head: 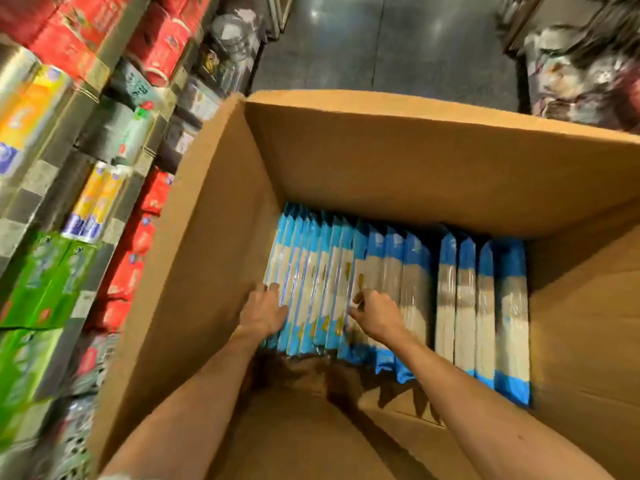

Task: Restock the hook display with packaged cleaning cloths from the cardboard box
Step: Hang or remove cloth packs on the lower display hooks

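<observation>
A large open cardboard box (381, 161) fills the middle of the view. Inside it, several blue-and-white packaged cleaning cloths (391, 282) stand on edge in a row across the bottom. Both my arms reach down into the box. My left hand (265, 311) lies against the leftmost packs, fingers tucked down beside them at the box's left wall. My right hand (375, 315) has its fingers curled in between packs near the middle of the row. A batch of packs (317, 285) sits between my two hands. The hook display is out of sight.
Shelves (69, 188) packed with red, green, yellow and orange packaged goods run along the left side. Dark aisle floor (381, 46) lies beyond the box. Another display of dark and pale goods (585, 64) stands at the top right.
</observation>
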`<state>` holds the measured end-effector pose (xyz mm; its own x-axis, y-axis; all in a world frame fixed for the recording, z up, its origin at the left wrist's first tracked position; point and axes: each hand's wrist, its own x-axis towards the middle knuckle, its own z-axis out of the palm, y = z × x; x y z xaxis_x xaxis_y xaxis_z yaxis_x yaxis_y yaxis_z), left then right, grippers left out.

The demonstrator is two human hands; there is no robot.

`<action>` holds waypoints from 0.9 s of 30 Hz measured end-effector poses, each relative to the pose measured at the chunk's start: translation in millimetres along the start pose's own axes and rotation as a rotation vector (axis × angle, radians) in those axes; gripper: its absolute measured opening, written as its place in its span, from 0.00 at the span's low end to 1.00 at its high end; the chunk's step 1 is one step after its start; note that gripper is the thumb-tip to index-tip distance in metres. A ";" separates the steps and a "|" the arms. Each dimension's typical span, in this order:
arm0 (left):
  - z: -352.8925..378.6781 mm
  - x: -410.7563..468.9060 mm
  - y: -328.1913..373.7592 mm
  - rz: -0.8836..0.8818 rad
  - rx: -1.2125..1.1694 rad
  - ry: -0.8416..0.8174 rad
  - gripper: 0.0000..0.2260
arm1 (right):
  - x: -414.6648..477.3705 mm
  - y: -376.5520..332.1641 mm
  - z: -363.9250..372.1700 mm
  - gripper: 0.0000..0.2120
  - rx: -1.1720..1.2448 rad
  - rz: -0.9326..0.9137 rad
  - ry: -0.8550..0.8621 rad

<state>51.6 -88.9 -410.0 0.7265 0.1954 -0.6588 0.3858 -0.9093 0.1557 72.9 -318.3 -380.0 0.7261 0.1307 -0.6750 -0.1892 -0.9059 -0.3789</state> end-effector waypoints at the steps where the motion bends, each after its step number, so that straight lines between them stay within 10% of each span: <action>1: 6.7 6.6 -2.4 -0.004 -0.031 0.017 0.24 | 11.1 -5.1 6.5 0.14 0.026 0.012 -0.021; 11: 43.0 29.4 8.9 -0.204 -0.516 0.200 0.33 | 77.2 -34.2 62.8 0.17 0.249 0.097 -0.046; 27: 41.8 20.6 25.8 -0.284 -0.663 0.138 0.15 | 83.4 -8.9 41.4 0.14 0.310 0.206 0.010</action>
<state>52.8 -123.7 -450.3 0.5956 0.4742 -0.6484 0.8010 -0.4119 0.4344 107.8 -282.6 -459.1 0.6583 -0.0474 -0.7513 -0.5223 -0.7474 -0.4105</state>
